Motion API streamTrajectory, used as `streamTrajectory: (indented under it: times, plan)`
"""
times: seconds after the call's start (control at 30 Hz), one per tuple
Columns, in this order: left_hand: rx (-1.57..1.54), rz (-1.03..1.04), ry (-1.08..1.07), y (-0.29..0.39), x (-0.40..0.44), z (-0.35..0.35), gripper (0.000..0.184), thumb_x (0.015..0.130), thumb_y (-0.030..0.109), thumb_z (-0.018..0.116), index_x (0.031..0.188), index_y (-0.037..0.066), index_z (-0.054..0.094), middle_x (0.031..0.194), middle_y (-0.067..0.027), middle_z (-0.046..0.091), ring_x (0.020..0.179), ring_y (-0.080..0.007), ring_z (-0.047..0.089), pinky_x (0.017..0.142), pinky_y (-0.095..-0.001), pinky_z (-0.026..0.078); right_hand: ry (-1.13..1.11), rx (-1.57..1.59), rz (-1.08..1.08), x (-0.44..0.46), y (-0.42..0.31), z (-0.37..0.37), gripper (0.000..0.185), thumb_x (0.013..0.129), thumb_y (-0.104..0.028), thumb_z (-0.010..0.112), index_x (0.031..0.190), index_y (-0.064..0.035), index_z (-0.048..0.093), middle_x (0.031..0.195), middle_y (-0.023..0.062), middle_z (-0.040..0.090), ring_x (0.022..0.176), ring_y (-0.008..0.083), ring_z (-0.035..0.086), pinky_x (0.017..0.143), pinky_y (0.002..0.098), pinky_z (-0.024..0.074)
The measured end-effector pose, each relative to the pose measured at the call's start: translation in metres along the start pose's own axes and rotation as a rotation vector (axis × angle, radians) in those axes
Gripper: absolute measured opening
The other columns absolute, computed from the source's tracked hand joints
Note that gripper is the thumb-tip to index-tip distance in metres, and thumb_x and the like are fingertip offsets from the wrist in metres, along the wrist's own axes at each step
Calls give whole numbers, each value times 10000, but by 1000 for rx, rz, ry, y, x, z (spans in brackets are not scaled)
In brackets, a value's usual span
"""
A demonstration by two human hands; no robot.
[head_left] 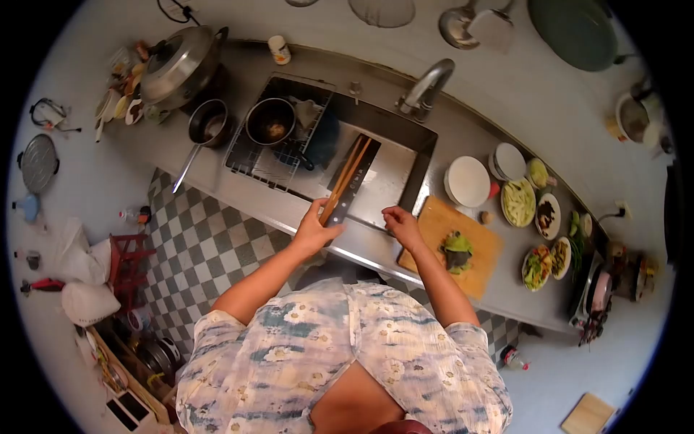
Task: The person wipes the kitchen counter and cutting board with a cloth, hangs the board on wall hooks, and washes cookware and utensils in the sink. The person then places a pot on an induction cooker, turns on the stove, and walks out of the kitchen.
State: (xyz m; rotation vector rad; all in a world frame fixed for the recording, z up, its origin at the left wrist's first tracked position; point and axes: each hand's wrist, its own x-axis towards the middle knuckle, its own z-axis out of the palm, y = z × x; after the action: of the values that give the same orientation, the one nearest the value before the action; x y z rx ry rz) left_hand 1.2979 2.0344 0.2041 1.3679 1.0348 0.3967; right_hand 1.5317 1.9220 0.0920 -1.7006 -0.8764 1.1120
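Chopsticks (346, 179) and a dark knife (356, 179) are clasped together in the left hand (316, 233) above the sink (397, 163), mid-frame; whether the curled right hand's (403, 226) fingers meet cannot be told. At right, cut vegetables (518, 202) are already plated; greens (460, 249) on the cutting board (434, 217) are not.

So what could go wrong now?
The chopsticks might slip into the sink, since only the left hand holds them over it. And someone walking past could maybe bump the pot, because its handle sticks out at the front of the counter.
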Motion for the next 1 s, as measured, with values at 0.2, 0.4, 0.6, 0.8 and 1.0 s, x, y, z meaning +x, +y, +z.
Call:
streamTrajectory:
  times: [0.2, 0.4, 0.6, 0.8, 1.0]
  plan:
    - [-260, -93, 130, 3, -25, -63, 615, 739, 95, 724, 1267, -7, 427, 918, -42, 569, 767, -101, 547, 692, -256, 463, -124, 160, 198, 79, 12, 73, 243, 881, -212, 588, 977, 10, 613, 783, 78, 630, 682, 136, 615, 614, 254, 502]
    - [-359, -77, 253, 10, -33, -107, 550, 756, 34, 678, 1226, -7, 395, 895, -48, 575, 849, -125, 565, 773, -256, 458, 130, -77, 163, 217, 80, 171, 314, 857, -259, 619, 968, 34, 592, 743, 121, 635, 553, 184, 632, 499, 287, 516]
    - [-92, -130, 133, 7, -29, -145, 527, 752, 32, 669, 1210, -14, 413, 901, -77, 604, 828, -132, 571, 734, -249, 447, 274, -273, 77, 303, 133, 230, 199, 863, -166, 558, 875, 25, 613, 649, 126, 623, 493, 202, 622, 420, 310, 492]
    - [-162, -155, 2, 9, -1, -165, 543, 737, 35, 710, 1210, -18, 450, 928, -57, 613, 828, -98, 592, 700, -216, 469, 357, -231, -68, 293, 171, 218, 158, 861, -140, 530, 856, -3, 607, 656, 113, 605, 501, 193, 604, 431, 292, 496]
    - [-230, -79, 59, 14, 13, -166, 546, 732, 23, 697, 1210, -14, 434, 907, -70, 605, 828, -121, 583, 740, -240, 455, 408, 140, 218, 304, 131, 228, 151, 795, -116, 624, 882, -14, 555, 714, 121, 588, 527, 201, 606, 436, 307, 527]
